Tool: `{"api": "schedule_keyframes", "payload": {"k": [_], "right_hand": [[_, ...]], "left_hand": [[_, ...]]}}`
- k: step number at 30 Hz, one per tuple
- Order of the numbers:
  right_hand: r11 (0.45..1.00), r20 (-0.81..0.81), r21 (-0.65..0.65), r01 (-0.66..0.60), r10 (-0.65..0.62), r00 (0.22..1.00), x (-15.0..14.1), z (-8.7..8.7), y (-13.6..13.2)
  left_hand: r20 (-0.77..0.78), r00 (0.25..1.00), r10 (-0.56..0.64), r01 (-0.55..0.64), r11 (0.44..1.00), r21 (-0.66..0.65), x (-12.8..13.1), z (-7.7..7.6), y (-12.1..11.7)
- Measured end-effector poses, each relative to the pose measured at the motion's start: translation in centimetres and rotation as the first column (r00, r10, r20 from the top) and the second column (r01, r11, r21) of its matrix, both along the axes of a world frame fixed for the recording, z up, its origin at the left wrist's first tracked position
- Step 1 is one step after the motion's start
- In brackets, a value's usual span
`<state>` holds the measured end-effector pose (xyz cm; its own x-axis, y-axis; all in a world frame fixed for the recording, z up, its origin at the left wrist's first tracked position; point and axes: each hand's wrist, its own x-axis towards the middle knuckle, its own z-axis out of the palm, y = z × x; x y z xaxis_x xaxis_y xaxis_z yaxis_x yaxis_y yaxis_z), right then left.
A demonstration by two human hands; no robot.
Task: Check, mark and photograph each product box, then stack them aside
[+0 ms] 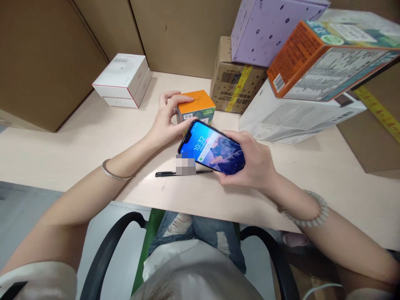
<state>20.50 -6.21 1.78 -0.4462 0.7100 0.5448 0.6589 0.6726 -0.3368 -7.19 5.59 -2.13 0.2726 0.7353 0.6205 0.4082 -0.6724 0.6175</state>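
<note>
In my right hand is a smartphone, tilted, its lit lock screen showing 10:32. My left hand is wrapped around the left side of a small box with an orange top and a green patterned side. One finger lies on the box's top, and the thumb reaches toward the phone's upper edge. The phone hides the lower front of the box. Below the phone a black pen lies on the table, partly covered by a blurred patch.
Two stacked white boxes stand at the back left. Toward the right are a brown carton with a purple box on it, and a white box under an orange-sided box. Cardboard panels rise behind.
</note>
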Motion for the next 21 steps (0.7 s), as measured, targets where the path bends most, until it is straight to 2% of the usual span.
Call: {"api": "schedule_keyframes", "payload": {"k": [5, 9, 13, 17, 21], "right_hand": [[0.957, 0.027, -0.19, -0.218, 0.227, 0.974, 1.0, -0.3, 2.2], [0.915, -0.011, -0.286, -0.284, 0.293, 0.956, 1.8, -1.0, 3.5], [0.883, -0.022, -0.353, -0.309, 0.323, 0.946, 2.1, -1.2, 3.7], [0.885, -0.026, -0.337, -0.32, 0.332, 0.943, 2.1, -1.2, 3.5], [0.91, -0.026, -0.244, -0.336, 0.34, 0.94, 2.2, -1.8, 4.1]], "left_hand": [[-0.035, 0.999, -0.018, 0.018, 1.0, 0.006, 0.1, 0.9, -0.4], [-0.082, 0.997, -0.016, 0.017, 1.0, 0.004, 0.2, 1.4, 0.2], [-0.062, 0.994, -0.087, 0.083, 0.995, -0.056, 1.4, 1.2, 1.2], [-0.04, 0.987, -0.154, 0.151, 0.986, -0.064, 4.2, 0.6, 2.1], [-0.082, 0.984, -0.161, 0.16, 0.987, -0.026, 7.2, 0.3, 3.3]]}}
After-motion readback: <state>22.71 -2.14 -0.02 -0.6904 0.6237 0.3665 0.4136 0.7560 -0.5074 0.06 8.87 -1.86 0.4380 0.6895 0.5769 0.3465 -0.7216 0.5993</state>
